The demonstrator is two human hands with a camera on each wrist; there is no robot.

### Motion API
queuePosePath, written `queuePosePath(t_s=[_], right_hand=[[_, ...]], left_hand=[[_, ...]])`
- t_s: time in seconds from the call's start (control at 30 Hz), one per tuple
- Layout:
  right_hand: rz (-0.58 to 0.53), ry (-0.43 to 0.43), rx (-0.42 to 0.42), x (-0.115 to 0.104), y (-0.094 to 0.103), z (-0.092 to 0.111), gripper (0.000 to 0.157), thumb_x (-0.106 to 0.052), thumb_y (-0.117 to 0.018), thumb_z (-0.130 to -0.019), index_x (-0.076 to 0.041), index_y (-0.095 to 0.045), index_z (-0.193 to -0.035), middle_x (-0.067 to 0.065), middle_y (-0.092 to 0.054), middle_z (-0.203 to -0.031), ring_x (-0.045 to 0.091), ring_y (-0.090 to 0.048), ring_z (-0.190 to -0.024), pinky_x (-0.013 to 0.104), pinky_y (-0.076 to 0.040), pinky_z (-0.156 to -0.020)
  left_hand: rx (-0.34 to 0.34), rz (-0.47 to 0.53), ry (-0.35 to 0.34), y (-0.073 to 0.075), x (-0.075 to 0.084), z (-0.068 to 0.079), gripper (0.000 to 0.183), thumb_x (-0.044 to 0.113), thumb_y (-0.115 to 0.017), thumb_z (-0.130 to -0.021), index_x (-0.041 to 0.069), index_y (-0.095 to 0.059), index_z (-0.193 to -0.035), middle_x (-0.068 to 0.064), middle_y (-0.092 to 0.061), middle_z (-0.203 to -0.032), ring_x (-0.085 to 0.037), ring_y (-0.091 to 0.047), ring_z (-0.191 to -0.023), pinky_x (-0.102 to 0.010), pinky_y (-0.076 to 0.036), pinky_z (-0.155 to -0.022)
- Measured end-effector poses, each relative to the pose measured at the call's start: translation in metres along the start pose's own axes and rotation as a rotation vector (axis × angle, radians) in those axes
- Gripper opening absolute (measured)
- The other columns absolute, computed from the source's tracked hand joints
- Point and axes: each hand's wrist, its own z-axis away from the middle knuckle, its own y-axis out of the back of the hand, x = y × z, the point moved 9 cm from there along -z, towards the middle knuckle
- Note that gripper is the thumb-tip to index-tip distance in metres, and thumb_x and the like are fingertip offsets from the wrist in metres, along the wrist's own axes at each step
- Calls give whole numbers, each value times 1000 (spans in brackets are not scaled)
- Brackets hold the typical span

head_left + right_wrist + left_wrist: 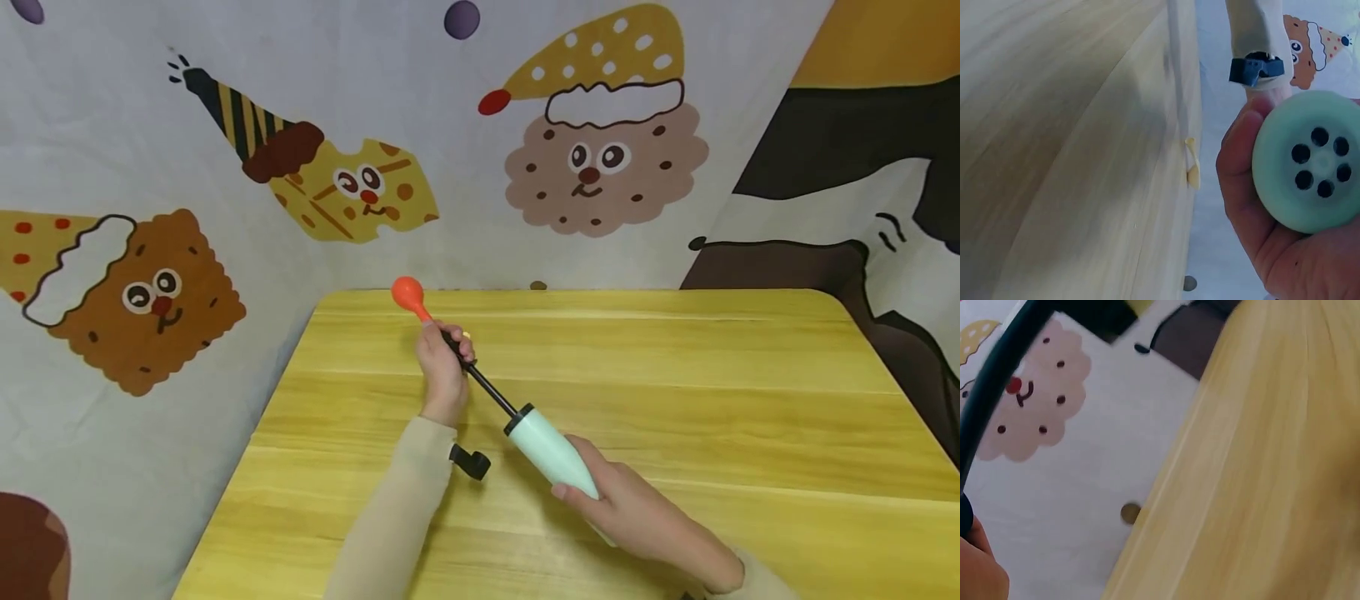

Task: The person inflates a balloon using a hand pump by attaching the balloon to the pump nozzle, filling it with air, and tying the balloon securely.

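A mint-green balloon pump point(551, 450) slants across the middle of the head view, its black rod point(491, 390) drawn out of the body. My left hand point(444, 375) grips the black upper end of the pump, where an orange-red balloon point(407, 293) with a small round bulb sticks out past the thumb. Around the lower green body, my right hand point(633, 508) curls its fingers and thumb. The right wrist view shows the pump's round end point(1322, 162) with several dark holes. In the left wrist view, only part of the left hand point(982, 572) appears.
A limp yellow balloon point(1192, 169) lies on the wooden table point(750, 400), mostly hidden behind my left hand in the head view. A cloth point(465, 117) with cartoon biscuits hangs behind the table. A black strap mount point(471, 461) sticks out from my left wrist.
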Motion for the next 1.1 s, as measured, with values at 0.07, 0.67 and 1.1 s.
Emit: queuePosePath(t_s=[0.07,0.67,1.1], right_hand=[[-14,10,-10,2,1,1,67,-47,-58,-105,-14,-33,-158,8,-66,-106,13,-61,-77,30,-53,-60],[-348,67,-192,8,11,-20,55,-25,-52,-110,-4,-31,-156,20,-57,-98,22,-64,-58,40,-57,-46],[-139,52,-60,-12,-5,-45,67,-43,-57,-106,-3,-33,-155,13,-68,-98,24,-68,-71,34,-56,-52]], left_hand=[[-32,14,24,-3,-3,5,32,31,-27,-116,12,-42,-95,1,-49,-70,-8,-45,-50,-19,-39,-44],[-396,505,384,-22,-22,34,27,29,-31,-114,14,-49,-103,-2,-55,-95,-19,-53,-96,-32,-47,-87],[-78,22,147,-8,-35,34,28,28,-31,-115,14,-44,-95,3,-50,-71,-7,-45,-53,-18,-38,-49]])
